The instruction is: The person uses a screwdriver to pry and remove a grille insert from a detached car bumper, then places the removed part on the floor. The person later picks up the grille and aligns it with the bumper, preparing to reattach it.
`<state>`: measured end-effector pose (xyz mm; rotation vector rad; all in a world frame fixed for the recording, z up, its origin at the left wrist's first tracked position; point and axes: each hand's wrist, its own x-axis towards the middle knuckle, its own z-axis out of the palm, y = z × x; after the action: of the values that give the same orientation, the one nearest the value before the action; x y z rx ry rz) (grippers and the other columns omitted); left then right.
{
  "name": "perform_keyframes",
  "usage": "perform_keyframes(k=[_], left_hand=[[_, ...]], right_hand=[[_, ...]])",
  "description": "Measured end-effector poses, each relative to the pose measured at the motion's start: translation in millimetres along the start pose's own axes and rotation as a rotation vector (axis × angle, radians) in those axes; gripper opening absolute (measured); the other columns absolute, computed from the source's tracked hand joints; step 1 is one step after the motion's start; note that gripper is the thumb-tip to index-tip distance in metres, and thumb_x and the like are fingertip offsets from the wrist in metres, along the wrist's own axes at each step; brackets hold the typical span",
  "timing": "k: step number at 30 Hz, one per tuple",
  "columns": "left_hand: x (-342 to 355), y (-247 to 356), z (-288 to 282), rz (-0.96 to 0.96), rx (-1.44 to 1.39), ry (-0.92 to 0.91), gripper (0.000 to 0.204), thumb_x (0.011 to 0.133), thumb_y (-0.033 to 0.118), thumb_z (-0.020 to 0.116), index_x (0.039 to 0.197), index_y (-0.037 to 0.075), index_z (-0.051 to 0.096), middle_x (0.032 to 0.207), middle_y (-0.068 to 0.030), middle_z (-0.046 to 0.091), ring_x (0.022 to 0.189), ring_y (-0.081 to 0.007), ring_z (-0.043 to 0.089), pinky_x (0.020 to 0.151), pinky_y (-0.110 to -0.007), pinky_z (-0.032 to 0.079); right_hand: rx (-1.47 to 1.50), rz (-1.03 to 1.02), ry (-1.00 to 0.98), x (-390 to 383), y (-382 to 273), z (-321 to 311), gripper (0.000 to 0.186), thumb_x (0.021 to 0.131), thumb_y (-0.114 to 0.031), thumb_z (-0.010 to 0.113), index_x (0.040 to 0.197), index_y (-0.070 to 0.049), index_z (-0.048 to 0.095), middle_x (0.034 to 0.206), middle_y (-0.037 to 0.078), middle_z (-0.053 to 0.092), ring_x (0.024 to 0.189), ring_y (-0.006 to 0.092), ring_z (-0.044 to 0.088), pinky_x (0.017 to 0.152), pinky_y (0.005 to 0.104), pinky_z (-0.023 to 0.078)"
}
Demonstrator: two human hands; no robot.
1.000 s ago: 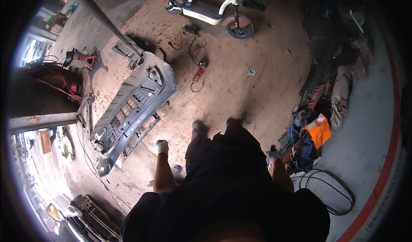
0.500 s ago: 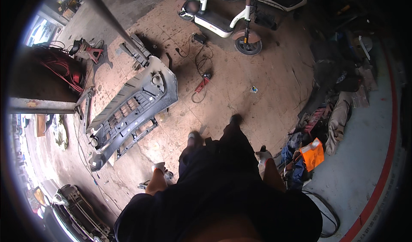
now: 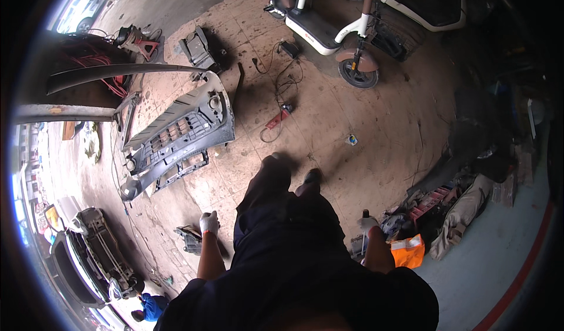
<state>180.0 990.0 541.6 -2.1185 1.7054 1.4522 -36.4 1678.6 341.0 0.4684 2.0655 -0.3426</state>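
Two gloved hands are hanging at the person's sides, above the tiled floor point(image 3: 320, 131): the left hand point(image 3: 209, 223) is keeping its grip curled into a fist, and the right hand point(image 3: 368, 223) is grasping one tool point(image 3: 365, 214), whose dark end is sticking out beyond the fingers at the person's right side. One dark grey part point(image 3: 190, 240) is lying near the left hand, and one orange bag point(image 3: 406, 251) is resting below the right forearm. Farther off, one bumper point(image 3: 220, 126) is lying to the left, one red corded tool point(image 3: 278, 118) and one black box point(image 3: 288, 49) are lying ahead, and two scooters are standing beyond: a white one point(image 3: 309, 30) and another point(image 3: 432, 22) behind it. Compared with half a second ago, the left shoe point(image 3: 279, 156) is now leading the right shoe point(image 3: 313, 176) instead of trailing it, one person in blue point(image 3: 154, 307) is appearing at the lower left, and the black hose at the lower right is no longer showing.
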Motion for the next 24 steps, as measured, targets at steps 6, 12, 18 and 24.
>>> perform_keyframes(k=[6, 12, 18, 24], left_hand=[[27, -64, 30, -0.64, 0.062, -0.301, 0.012, 0.101, 0.014, 0.055, 0.098, 0.015, 0.066, 0.08, -0.0064, 0.062, 0.066, -0.0238, 0.062, 0.057, -0.045, 0.054], [63, 18, 127, -0.578, 0.068, -0.26, 0.011, 0.095, 0.01, 0.063, 0.084, 0.012, 0.066, 0.074, -0.0075, 0.063, 0.064, -0.0246, 0.063, 0.057, -0.042, 0.055], [98, 254, 200, 0.217, 0.036, -0.127, 0.031, 0.087, 0.026, 0.082, 0.083, -0.003, 0.071, 0.067, -0.0099, 0.068, 0.057, -0.0173, 0.063, 0.056, -0.035, 0.051], [158, 344, 231, 0.38, 0.077, -0.022, 0.039, 0.09, 0.033, 0.078, 0.085, -0.005, 0.073, 0.071, -0.0144, 0.071, 0.063, -0.0204, 0.066, 0.063, -0.039, 0.053]], right_hand=[[0.679, 0.073, -0.184, -11, -151, -146, 0.019, 0.085, -0.01, 0.074, 0.087, -0.01, 0.056, 0.066, 0.003, 0.056, 0.047, 0.0164, 0.051, 0.045, 0.0355, 0.041], [0.63, 0.093, -0.15, -56, -244, -230, 0.022, 0.087, -0.007, 0.075, 0.086, -0.012, 0.053, 0.064, 0.001, 0.055, 0.047, 0.0149, 0.049, 0.047, 0.0333, 0.042], [0.433, 0.246, -0.206, -35, -281, -288, 0.022, 0.086, -0.007, 0.072, 0.075, -0.013, 0.054, 0.058, 0.003, 0.053, 0.042, 0.0191, 0.05, 0.04, 0.0367, 0.038], [0.308, 0.251, -0.309, 26, -386, -337, 0.018, 0.093, -0.008, 0.063, 0.08, -0.013, 0.053, 0.056, 0.003, 0.046, 0.042, 0.0186, 0.045, 0.042, 0.0363, 0.033]])
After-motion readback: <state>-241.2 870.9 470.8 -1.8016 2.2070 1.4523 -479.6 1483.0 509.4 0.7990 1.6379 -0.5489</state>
